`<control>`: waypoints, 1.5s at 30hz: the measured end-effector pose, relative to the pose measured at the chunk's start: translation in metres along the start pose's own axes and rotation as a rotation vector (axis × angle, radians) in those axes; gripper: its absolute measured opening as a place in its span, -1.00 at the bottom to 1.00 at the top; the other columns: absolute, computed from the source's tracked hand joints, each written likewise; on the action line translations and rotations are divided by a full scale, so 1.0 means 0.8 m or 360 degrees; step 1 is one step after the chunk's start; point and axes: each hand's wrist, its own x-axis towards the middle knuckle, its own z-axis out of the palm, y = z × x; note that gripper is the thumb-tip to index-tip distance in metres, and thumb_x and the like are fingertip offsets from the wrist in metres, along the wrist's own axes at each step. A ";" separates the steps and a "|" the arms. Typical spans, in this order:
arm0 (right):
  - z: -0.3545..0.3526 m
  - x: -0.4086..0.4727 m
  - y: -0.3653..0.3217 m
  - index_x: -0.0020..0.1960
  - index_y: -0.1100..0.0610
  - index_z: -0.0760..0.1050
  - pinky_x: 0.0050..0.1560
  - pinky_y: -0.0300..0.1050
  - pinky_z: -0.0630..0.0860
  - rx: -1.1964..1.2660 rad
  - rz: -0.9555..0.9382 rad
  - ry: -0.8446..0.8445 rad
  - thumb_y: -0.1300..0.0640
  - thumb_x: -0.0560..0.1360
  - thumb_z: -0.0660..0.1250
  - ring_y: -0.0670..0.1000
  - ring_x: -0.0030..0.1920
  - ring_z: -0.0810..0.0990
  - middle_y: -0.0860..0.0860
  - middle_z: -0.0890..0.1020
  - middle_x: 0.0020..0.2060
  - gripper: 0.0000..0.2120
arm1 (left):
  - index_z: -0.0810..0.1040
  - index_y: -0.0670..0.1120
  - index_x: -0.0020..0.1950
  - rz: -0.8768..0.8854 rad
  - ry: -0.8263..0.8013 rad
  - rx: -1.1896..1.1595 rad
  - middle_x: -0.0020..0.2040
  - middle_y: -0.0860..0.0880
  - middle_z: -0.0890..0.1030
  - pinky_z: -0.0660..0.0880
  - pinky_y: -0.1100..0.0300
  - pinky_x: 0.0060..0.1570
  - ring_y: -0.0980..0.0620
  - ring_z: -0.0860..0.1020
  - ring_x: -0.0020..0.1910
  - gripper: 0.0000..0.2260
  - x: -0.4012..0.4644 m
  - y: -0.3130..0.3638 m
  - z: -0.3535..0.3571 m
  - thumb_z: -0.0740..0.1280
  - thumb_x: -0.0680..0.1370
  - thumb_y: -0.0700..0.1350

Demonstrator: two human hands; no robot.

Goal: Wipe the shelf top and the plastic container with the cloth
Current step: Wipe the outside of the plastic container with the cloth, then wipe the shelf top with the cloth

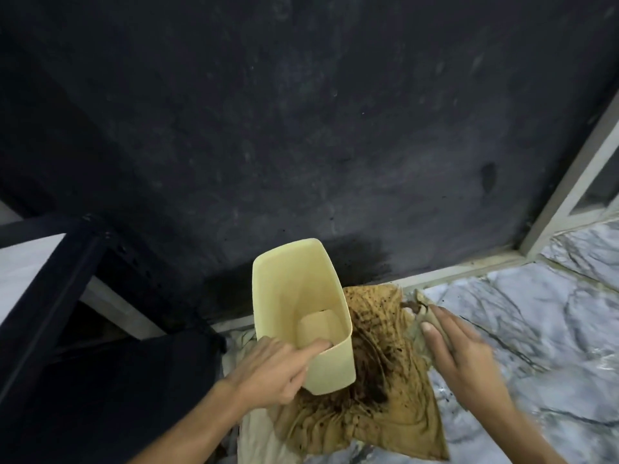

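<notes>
While a dark, mottled wall (301, 128) fills most of the head view, a marble-patterned floor (552, 346) spreads below it to the right, and a dark shelf frame (67, 296) stands at the left. Spread on the floor lies a brown, heavily stained cloth (385, 403). On it sits the pale yellow plastic container (301, 309), open-topped and tilted. The left hand (268, 373) has its grip closed on the container's near rim, thumb hooked inside. The right hand (469, 360), blurred, rests with fingers extended on a bunched corner of the cloth; whether its grip clasps the fabric I cannot tell.
</notes>
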 end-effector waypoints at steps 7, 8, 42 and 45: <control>0.000 0.001 -0.026 0.39 0.10 0.49 0.30 0.04 0.46 0.0121 -0.0150 0.0001 -0.08 0.63 0.23 0.05 0.31 0.51 0.03 0.55 0.31 -0.59 | 0.24 0.14 0.47 0.0047 -0.0179 0.0057 -0.35 0.10 0.38 0.31 0.15 -0.31 0.01 0.35 -0.44 -0.48 -0.002 -0.003 0.026 0.23 0.56 -0.22; 0.000 0.001 -0.027 0.39 0.08 0.49 0.29 0.01 0.47 0.0111 -0.0161 0.0014 -0.13 0.64 0.21 0.03 0.31 0.51 0.00 0.55 0.31 -0.57 | 0.25 0.14 0.47 0.0031 -0.0185 0.0040 -0.35 0.10 0.37 0.31 0.15 -0.32 0.00 0.36 -0.44 -0.47 -0.001 -0.002 0.026 0.23 0.55 -0.22; -0.450 0.198 -0.648 0.17 0.21 0.65 0.20 -0.21 0.43 0.0044 -0.0736 0.0147 -0.30 0.61 -0.05 0.07 0.16 0.64 0.07 0.66 0.17 -0.29 | 0.46 0.15 0.48 -0.0780 0.0873 -0.0262 0.50 0.30 0.40 0.40 0.23 0.44 0.27 0.36 0.51 -0.57 -0.216 0.055 -0.695 0.16 0.64 0.22; -0.494 0.217 -0.715 0.19 0.18 0.65 0.18 -0.39 0.39 -0.0036 -0.0730 0.0104 -0.34 0.60 -0.05 0.12 0.12 0.67 0.08 0.67 0.16 -0.27 | 0.13 0.16 0.66 -0.0996 0.0478 -0.0592 0.64 0.29 0.05 0.04 0.08 0.63 0.19 -0.04 0.65 -0.30 -0.263 0.052 -0.771 0.16 0.59 0.41</control>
